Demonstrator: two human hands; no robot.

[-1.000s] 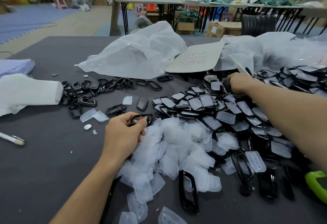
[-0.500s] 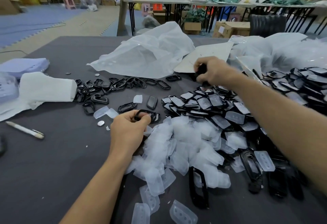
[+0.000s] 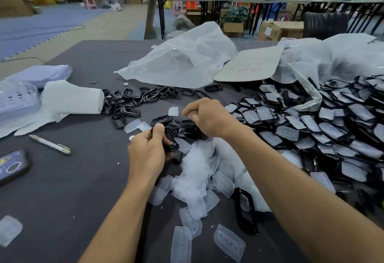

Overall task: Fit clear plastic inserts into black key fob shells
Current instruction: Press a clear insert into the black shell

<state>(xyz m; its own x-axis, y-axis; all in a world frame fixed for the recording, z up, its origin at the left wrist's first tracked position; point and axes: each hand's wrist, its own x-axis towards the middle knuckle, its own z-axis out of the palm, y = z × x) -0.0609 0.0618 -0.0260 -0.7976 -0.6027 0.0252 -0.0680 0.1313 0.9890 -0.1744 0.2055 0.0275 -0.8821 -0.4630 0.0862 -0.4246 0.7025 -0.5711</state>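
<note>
The left hand (image 3: 147, 152) is clamped on a black oval plastic key fob shell (image 3: 171, 141), thumb on top, at the far left edge of the heap of clear dimpled plastic inserts (image 3: 197, 165) on the dark grey counter (image 3: 83, 179). The right hand (image 3: 207, 117) curls down just beyond the heap; I cannot tell whether it pinches anything. The inserts lie overlapped, so two might lift together, or one might seat skewed in the shell.

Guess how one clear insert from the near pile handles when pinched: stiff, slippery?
Probably light and thin: the clear inserts are translucent and heaped loosely. Likely bendy, not rigid; some look curved. They overlap, so a pinch may drag neighbours.
</note>
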